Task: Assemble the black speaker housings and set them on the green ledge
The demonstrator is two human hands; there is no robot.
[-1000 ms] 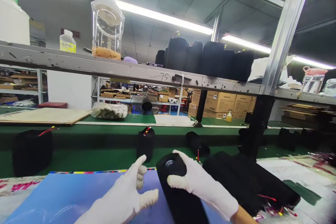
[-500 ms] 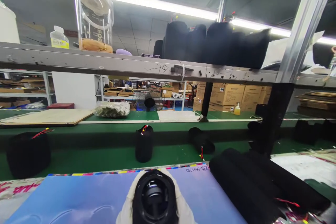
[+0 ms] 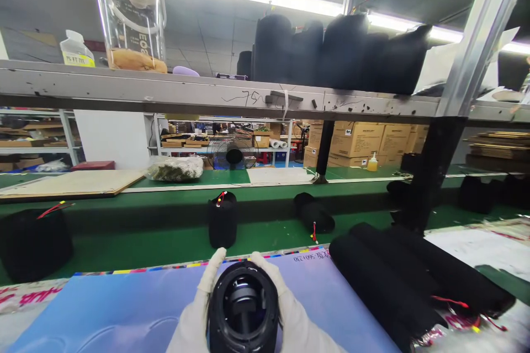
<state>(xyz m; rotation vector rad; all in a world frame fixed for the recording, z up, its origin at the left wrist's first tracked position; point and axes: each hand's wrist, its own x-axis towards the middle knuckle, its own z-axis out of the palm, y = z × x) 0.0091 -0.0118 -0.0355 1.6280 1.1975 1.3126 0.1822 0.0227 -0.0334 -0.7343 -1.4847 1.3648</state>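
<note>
A black cylindrical speaker body [image 3: 242,310] points its open end at the camera at the bottom middle, above a blue printed sheet [image 3: 116,309]. My left hand [image 3: 196,314], in a white glove, grips its left side. My right hand [image 3: 290,317], also gloved, grips its right side. Inside the open end I see dark inner parts. Several black cylinders [image 3: 397,281] with red wires lie in a pile to the right of my hands.
A green conveyor belt [image 3: 136,245] runs behind the sheet, carrying an upright black cylinder [image 3: 222,219], a lying one [image 3: 313,214] and a wider one [image 3: 35,242] at the left. A metal shelf [image 3: 199,100] overhead bears a clear jar [image 3: 128,11] and black sleeves [image 3: 331,52].
Both hands have closed around the speaker body and turned its open end toward the camera. It has risen a little in the last half second.
</note>
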